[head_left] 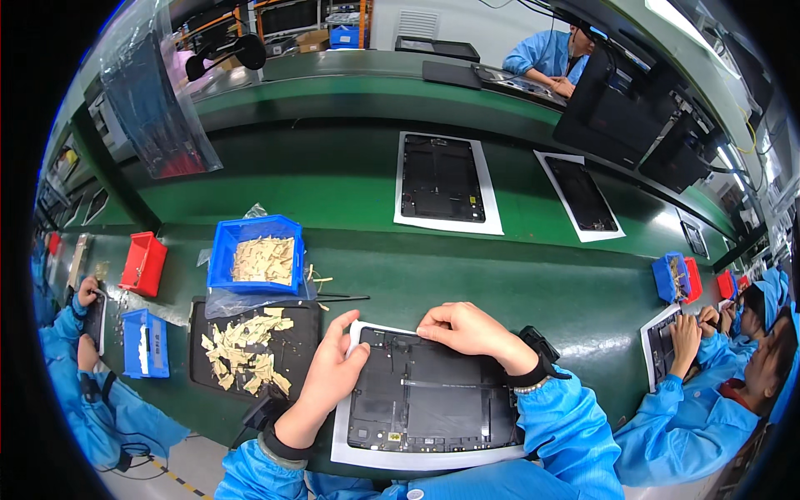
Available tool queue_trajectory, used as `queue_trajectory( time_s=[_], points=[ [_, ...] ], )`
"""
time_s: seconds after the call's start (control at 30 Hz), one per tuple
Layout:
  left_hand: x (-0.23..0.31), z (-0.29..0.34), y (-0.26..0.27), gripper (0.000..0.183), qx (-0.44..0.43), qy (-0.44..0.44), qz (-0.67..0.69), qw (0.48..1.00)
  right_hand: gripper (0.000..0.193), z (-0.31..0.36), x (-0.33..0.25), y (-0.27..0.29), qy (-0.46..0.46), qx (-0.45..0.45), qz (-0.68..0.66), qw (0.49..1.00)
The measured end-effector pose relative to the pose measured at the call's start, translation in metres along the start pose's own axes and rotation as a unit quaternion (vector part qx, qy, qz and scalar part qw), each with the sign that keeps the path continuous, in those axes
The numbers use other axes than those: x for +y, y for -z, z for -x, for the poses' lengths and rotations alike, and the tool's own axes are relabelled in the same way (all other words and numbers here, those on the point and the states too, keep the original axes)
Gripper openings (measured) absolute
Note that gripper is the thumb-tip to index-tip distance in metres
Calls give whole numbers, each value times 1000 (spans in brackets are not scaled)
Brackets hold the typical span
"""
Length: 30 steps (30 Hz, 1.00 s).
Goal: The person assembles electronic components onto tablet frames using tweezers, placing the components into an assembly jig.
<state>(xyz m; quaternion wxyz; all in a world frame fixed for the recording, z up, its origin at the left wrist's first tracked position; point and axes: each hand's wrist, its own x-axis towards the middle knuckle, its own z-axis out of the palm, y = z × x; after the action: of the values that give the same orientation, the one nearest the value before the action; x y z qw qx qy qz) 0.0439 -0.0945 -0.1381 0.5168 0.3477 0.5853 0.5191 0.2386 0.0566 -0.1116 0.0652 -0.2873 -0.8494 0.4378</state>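
Note:
A dark tablet housing [433,400], its inside facing up with strips and small parts, lies on a white sheet [346,442] right before me. My left hand [325,371] grips the housing's upper left corner, thumb on the near side and index finger stretched past the edge. Along the far edge rests my right hand [467,332], its thumb and fingers pressed together; whatever is between them is too small to make out. Dark bands circle both wrists. Left of the housing, a black tray [304,321] bears many cream-coloured paper strips [246,350].
Behind the tray stands a blue bin [215,271] full of small tan pieces, with thin dark tweezers [342,297] beside it. Two more housings [442,179] [583,193] lie on white sheets farther back. Co-workers sit left and right; monitors [621,108] hang at upper right.

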Motion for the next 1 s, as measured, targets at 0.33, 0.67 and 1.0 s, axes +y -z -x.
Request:
queue_trajectory(
  time_s=[0.33, 0.67, 1.0],
  points=[
    [1, -3, 1, 55, -12, 18, 45, 999, 25, -4, -2, 3, -40, -34, 10, 999],
    [24, 53, 7, 58, -1, -331, -145, 932, 23, 44, -43, 50, 190, -108, -90, 972],
    [50, 26, 14, 63, 101, -354, 137, 920, 113, 120, 28, 23, 31, -31, -575, 817]
  ],
)
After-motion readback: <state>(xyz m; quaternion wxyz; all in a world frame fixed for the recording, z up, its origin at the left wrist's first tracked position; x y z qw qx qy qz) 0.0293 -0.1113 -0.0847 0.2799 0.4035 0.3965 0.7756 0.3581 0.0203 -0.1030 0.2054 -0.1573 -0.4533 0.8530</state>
